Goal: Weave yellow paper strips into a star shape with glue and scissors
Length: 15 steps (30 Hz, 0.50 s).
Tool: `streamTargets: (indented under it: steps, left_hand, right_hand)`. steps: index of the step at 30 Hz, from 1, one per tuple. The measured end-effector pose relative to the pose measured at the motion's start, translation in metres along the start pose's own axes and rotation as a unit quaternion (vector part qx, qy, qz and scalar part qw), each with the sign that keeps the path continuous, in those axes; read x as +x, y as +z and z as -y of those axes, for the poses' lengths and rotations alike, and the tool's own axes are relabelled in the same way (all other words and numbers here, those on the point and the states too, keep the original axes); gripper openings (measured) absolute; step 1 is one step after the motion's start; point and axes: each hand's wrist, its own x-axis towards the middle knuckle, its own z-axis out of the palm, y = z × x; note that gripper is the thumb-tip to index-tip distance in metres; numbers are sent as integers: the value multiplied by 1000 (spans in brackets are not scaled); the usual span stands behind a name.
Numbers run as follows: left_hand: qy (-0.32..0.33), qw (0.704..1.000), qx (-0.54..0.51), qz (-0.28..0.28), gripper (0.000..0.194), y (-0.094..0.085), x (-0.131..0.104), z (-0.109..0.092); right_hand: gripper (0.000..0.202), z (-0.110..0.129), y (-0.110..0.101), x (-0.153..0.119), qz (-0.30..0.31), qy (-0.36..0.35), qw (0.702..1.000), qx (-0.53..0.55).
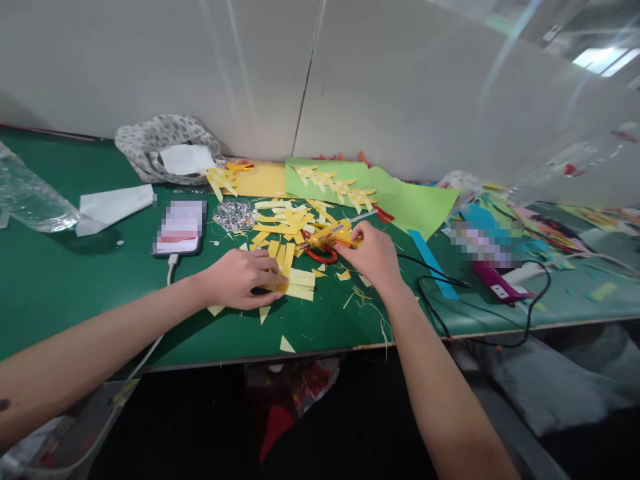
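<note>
My left hand (pixel 250 279) rests on woven yellow paper strips (pixel 300 283) near the front of the green table, its fingers closed on them. To the right, my right hand (pixel 369 250) is wrapped round the back end of a yellow glue gun (pixel 327 235), whose nozzle points left. Red-handled scissors (pixel 324 259) lie partly under the gun. Behind both hands is a loose pile of yellow strips (pixel 285 219). Small paper scraps (pixel 287 345) are scattered at the front.
A phone (pixel 180 227) on a cable lies at the left, near a dish of beads (pixel 235 216). Finished yellow woven pieces (pixel 333 183) lie on green paper (pixel 417 200). At the right are a black cord (pixel 425 307) and a purple power strip (pixel 500 283).
</note>
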Motion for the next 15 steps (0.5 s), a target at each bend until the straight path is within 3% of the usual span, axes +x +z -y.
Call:
streamTargets:
  steps: [15]
  left_hand:
    - [-6,998,44,40,37,-6,3,-8]
  right_hand:
    - [29,2,6,-1,-4,-1,1000,-8]
